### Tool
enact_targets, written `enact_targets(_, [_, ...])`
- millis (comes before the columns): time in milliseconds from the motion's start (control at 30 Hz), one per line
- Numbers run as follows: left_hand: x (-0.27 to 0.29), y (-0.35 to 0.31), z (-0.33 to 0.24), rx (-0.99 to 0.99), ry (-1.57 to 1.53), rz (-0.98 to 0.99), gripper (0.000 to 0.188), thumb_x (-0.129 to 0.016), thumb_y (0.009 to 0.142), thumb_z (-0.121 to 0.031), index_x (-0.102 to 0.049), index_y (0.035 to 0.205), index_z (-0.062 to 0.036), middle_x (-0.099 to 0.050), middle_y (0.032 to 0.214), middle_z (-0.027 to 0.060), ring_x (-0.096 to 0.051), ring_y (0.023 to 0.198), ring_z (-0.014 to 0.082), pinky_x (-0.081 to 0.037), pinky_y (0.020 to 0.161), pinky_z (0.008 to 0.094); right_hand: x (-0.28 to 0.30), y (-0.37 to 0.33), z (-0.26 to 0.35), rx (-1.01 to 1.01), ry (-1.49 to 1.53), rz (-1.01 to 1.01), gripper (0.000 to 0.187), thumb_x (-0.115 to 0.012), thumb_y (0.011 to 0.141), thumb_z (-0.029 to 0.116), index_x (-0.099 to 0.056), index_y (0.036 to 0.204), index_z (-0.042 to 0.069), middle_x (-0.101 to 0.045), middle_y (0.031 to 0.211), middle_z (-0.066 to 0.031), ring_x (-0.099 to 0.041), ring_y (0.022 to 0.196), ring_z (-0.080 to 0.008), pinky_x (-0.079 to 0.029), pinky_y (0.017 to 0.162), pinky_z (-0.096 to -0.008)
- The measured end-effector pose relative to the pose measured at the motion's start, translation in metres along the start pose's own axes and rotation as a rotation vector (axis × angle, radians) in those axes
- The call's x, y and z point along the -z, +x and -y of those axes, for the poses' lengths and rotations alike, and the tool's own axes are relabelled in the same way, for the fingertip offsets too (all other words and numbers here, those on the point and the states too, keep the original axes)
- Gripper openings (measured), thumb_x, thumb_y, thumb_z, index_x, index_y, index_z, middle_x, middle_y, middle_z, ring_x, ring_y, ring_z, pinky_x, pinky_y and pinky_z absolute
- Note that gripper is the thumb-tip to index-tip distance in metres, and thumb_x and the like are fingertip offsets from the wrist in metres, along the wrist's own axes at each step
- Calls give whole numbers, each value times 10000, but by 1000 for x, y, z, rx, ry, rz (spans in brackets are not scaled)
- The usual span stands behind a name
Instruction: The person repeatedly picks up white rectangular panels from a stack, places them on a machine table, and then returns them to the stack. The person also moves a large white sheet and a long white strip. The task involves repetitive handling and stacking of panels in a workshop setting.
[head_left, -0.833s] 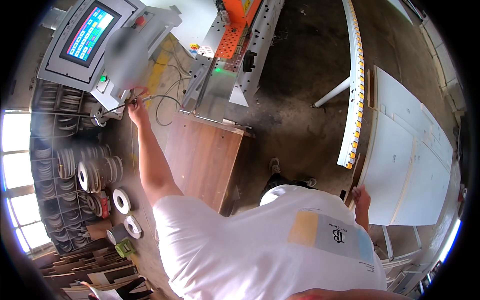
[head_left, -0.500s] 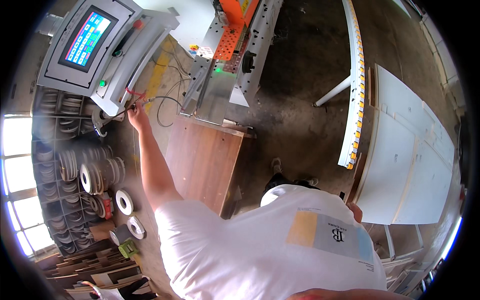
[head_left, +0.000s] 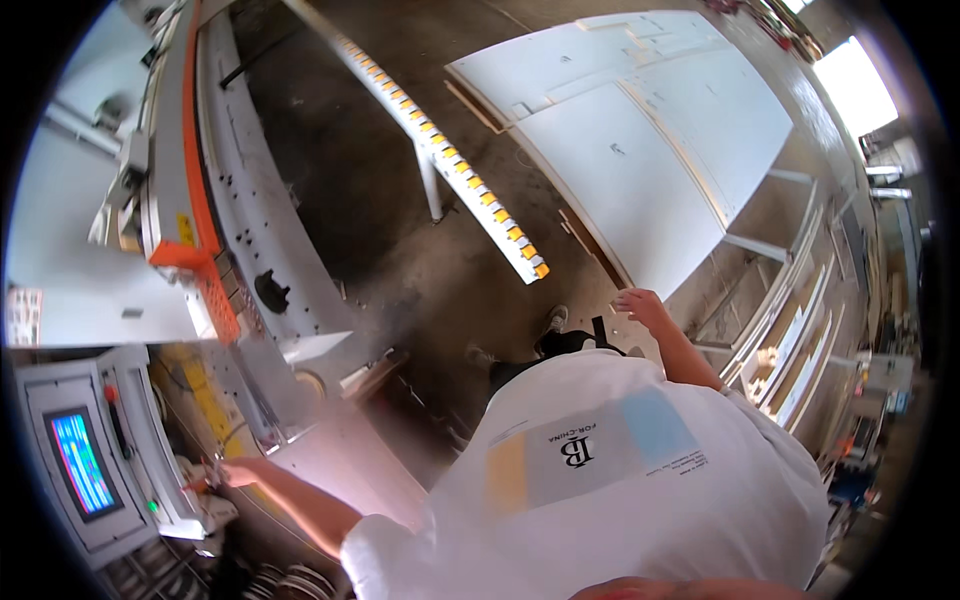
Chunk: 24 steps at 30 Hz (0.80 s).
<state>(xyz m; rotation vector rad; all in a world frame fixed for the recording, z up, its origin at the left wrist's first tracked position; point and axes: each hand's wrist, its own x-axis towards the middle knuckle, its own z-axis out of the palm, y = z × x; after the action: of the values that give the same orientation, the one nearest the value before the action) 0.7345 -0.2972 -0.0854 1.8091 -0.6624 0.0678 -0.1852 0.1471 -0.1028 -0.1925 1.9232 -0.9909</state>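
Observation:
At the lower left my left hand (head_left: 238, 472) reaches out beside the grey control panel (head_left: 75, 380) with its lit screen (head_left: 84, 463). Its fingers look closed on a small thing at the panel's edge, too blurred to name. My right hand (head_left: 645, 308) is raised in front of my body with its fingers stretched out and apart, holding nothing. It is next to the near corner of a stack of large white boards (head_left: 610, 160). Whether the fingertips touch the boards I cannot tell.
A machine with an orange guard (head_left: 212, 290) runs along the left, above a wooden cabinet (head_left: 345, 455). A white rail with yellow rollers (head_left: 450, 155) slants across the floor. At the right, a rack (head_left: 790, 345) holds boards. Several rolls (head_left: 285, 580) lie at the lower left.
The view has swung to the right, so the panel and machine now sit farther left. My right hand has come into open view beside the boards. My left hand stays near the panel.

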Motion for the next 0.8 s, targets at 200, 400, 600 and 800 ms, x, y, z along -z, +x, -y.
enact_targets(200, [-45, -312, -191, 238, -527, 611, 153, -544, 990, -209, -570, 1063, -76, -645, 937, 88, -534, 729, 178, -447, 646, 340, 62, -4, -126, -10, -155, -68, 280, -568, 936, 275, -704, 1089, 84, -727, 985, -29, -698, 897, -158, -505, 701, -344])
enact_targets(400, [-40, -523, -316, 338, -655, 1329, 134, -596, 995, -140, -612, 1091, -47, -669, 918, 75, -586, 709, 133, -498, 683, 268, 108, 16, -167, -169, -225, -234, 219, -591, 875, 245, -739, 934, 94, -705, 894, -20, -665, 796, -157, -499, 652, -346])
enact_targets(600, [-23, -673, -357, 217, -430, 1793, 193, -557, 1010, -124, -619, 1159, -18, -684, 915, 63, -625, 714, 120, -528, 681, 264, 142, 55, -179, -380, 235, -428, 268, -628, 837, 267, -755, 990, 87, -700, 893, -54, -657, 795, -159, -513, 659, -347])
enact_targets(800, [-21, -776, -377, 153, 7, 2146, 237, -566, 1005, -142, -583, 1201, -9, -681, 951, 91, -671, 766, 159, -565, 714, 281, 151, 129, -292, -347, -254, -612, 385, -605, 897, 374, -727, 1100, 71, -699, 1071, -102, -660, 972, -241, -552, 760, -452])
